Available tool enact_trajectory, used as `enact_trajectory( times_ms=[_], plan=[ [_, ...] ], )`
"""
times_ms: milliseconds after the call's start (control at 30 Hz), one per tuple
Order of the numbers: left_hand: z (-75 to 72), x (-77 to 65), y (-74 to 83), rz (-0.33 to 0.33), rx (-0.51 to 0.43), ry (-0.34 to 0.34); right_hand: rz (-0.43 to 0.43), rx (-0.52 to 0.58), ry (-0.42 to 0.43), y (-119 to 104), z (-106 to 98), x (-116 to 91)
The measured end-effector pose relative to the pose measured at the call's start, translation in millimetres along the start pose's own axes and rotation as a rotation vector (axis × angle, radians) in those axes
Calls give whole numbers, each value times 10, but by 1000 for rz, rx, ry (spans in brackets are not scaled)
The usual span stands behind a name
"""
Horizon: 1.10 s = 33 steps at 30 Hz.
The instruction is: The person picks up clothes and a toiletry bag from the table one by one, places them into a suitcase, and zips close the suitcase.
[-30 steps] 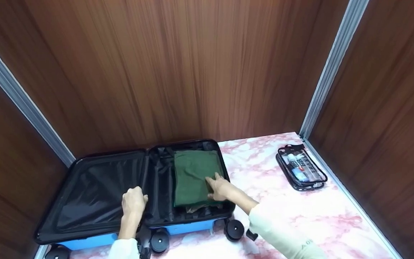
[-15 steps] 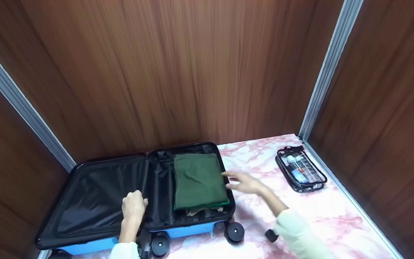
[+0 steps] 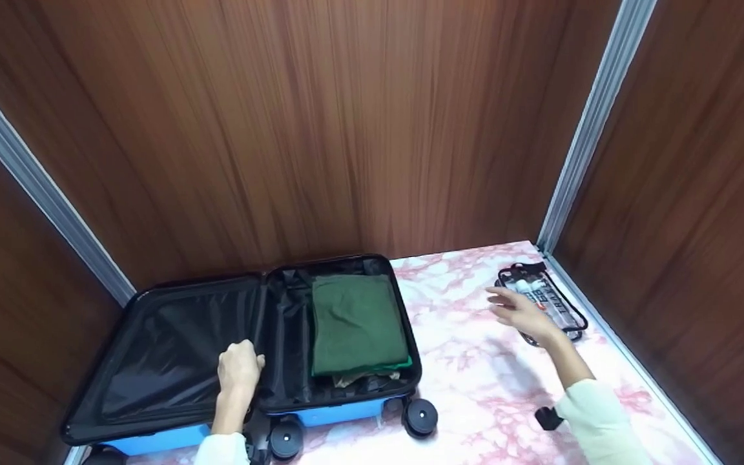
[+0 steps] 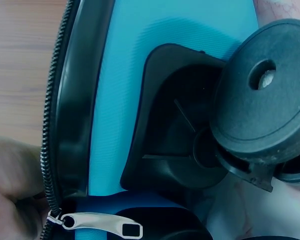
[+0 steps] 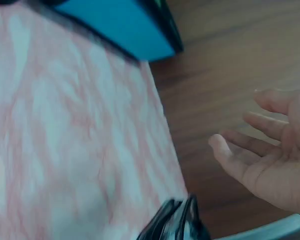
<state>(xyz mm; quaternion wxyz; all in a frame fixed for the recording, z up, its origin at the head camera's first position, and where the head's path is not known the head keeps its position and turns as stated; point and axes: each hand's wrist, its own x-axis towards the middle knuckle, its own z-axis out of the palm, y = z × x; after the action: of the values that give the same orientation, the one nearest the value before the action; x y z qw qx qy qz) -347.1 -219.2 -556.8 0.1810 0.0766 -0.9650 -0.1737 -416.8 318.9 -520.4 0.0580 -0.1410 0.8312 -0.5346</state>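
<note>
A blue suitcase [image 3: 336, 413] with black lining lies spread flat in the head view. Folded dark green clothing [image 3: 359, 323] fills the right part of its right half, with a bright green edge and beige cloth beneath. My left hand [image 3: 239, 371] is over the suitcase's middle, fingers curled, with no object visible in it. In the left wrist view that hand appears beside the zipper [image 4: 49, 140] and its metal pull [image 4: 102, 223]. My right hand [image 3: 527, 320] hovers in front of a clear toiletry pouch [image 3: 562, 313], partly covering it. Its fingers are extended and hold nothing.
Black suitcase wheels [image 3: 420, 416] stick out toward the near side. Pink-and-white marbled surface [image 3: 462, 387] stretches right of the suitcase. Wood-grain panels [image 3: 346, 129] stand behind and on both sides, joined by metal corner posts [image 3: 595, 123].
My right hand has left the green clothing and moved right, across the marbled surface to the toiletry pouch. The left hand has stayed in place.
</note>
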Motion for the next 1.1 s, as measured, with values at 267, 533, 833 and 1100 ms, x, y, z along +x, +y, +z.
enact_trajectory(
  times_ms=[267,533,833,1100],
  plan=[
    [-40,-23,-19,-15,10,-10,99,-48,271,288,-328,-131],
    [-70,-29,-42,-18,10,3,326,-186,587,520,-550,-223],
    [-64,-75,-56,-18,20,14,501,-129,495,829,-681,-338],
    [-67,-98,-28,-29,21,-4,557,21,485,951,-738,-389]
  ],
)
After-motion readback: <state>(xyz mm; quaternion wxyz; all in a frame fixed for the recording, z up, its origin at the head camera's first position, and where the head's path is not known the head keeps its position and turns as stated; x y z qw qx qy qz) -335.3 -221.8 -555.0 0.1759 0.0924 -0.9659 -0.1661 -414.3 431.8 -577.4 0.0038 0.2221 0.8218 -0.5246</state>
